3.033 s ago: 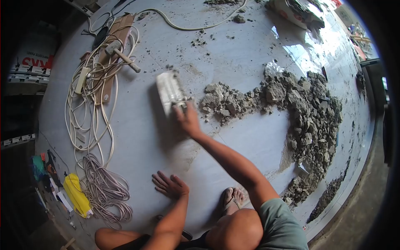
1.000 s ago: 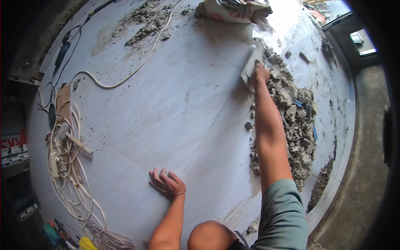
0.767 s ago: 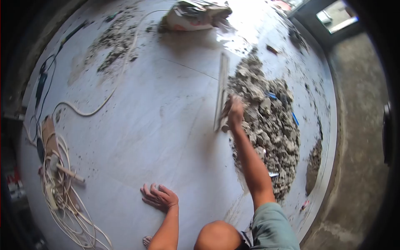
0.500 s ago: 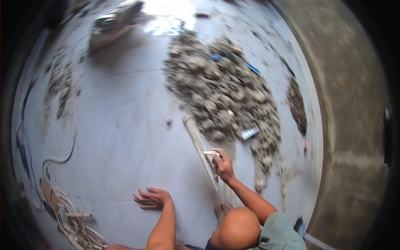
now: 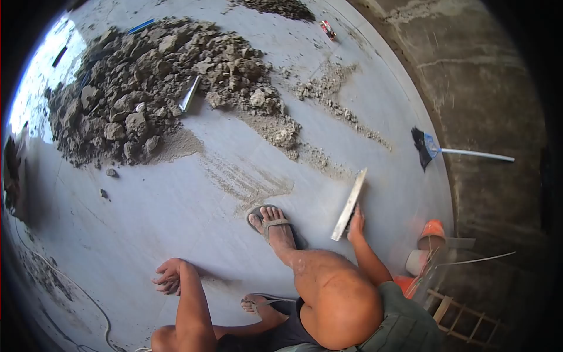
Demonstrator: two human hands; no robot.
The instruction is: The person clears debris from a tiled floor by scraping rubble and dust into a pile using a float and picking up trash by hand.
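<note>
My right hand [image 5: 356, 225] is wrapped round the handle of a plastering trowel [image 5: 350, 205], a long flat blade seen nearly edge-on. The trowel stands tilted over the smooth grey floor [image 5: 319, 193], right of my sandalled foot [image 5: 275, 226]. Whether its lower edge touches the floor I cannot tell. My left hand [image 5: 169, 276] hangs low on the left with loosely bent, spread fingers and nothing in it. Ahead of my foot runs a streaked smear of grey grit [image 5: 240, 182], leading toward a big heap of broken mortar lumps [image 5: 158, 76].
A metal strip [image 5: 190, 94] and a blue strip [image 5: 141, 26] lie on the heap. Further right are a broom [image 5: 431, 148], an orange bucket [image 5: 432, 232] and a wooden lattice [image 5: 466, 317]. A cable [image 5: 64, 276] crosses the floor at left. A stained wall [image 5: 469, 94] borders the right.
My view has swung to the right, so the heap now appears further left and the broom and buckets have come in. The trowel, still in my right hand, has changed its slant.
</note>
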